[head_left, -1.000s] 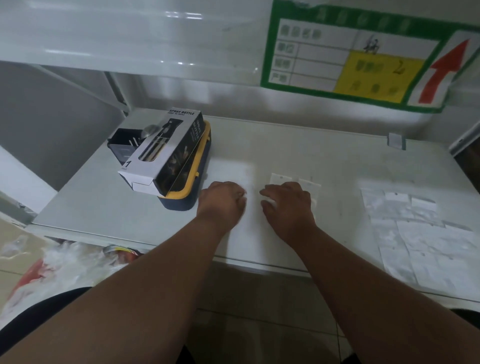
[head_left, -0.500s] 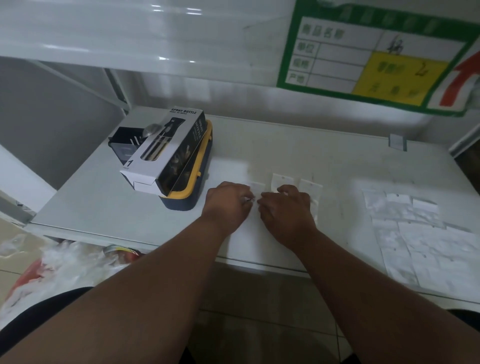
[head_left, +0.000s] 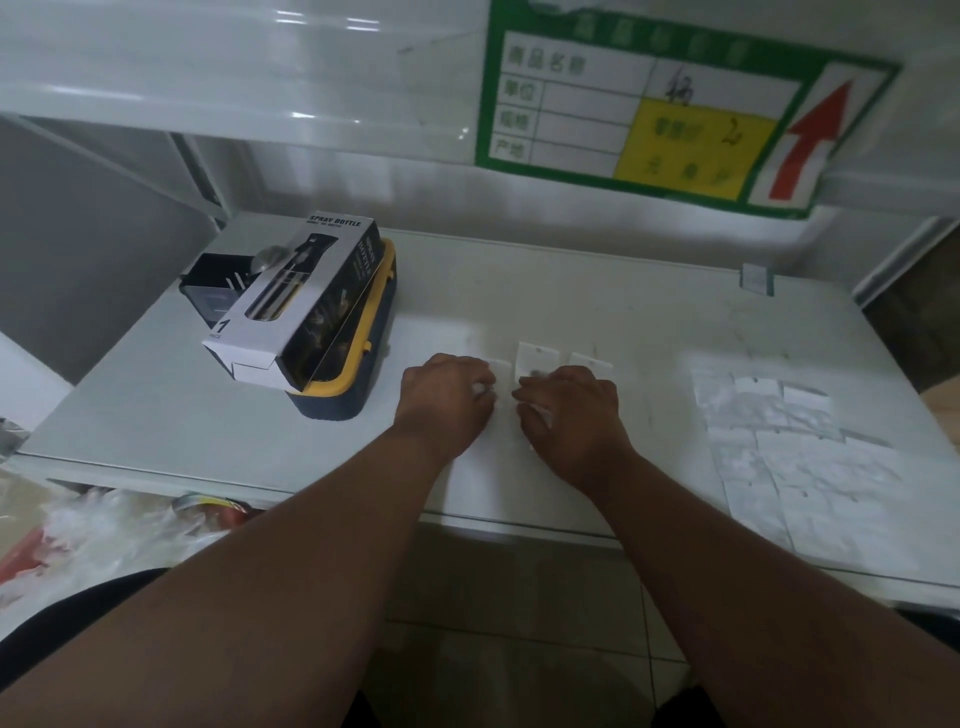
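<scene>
Fingers (head_left: 475, 376) of the left hand (head_left: 444, 402) curl inward and pinch a scrap of white between their tips, at the left end of a row of white tags (head_left: 537, 358) on a pale shelf (head_left: 571, 291). The right hand (head_left: 574, 421) lies knuckles-up just beside it. Its fingertips (head_left: 524, 397) are bent down onto the tags, and whether they grip one or only press on it cannot be told from this angle.

The tags sit at the front middle of the shelf. They are small, flat rectangles of thin matte paper or card, and a small punched hole shows near the top edge of one. Three show side by side beyond the knuckles, with narrow gaps between them; anything under the palms is hidden.

The shelf is smooth and hard, scuffed with grey marks.

- **Left:** a glossy black-and-white spray bottle carton (head_left: 291, 301) lies tilted on a rounded navy case (head_left: 358, 384) with a yellow rim, and a black plastic holder (head_left: 213, 286) stands behind it.
- **Right:** wrinkled white label sheets (head_left: 810, 467) lie flat, well apart from the hands.
- **Above:** a green-bordered sign (head_left: 649, 104) with a yellow panel and a red arrow.
</scene>
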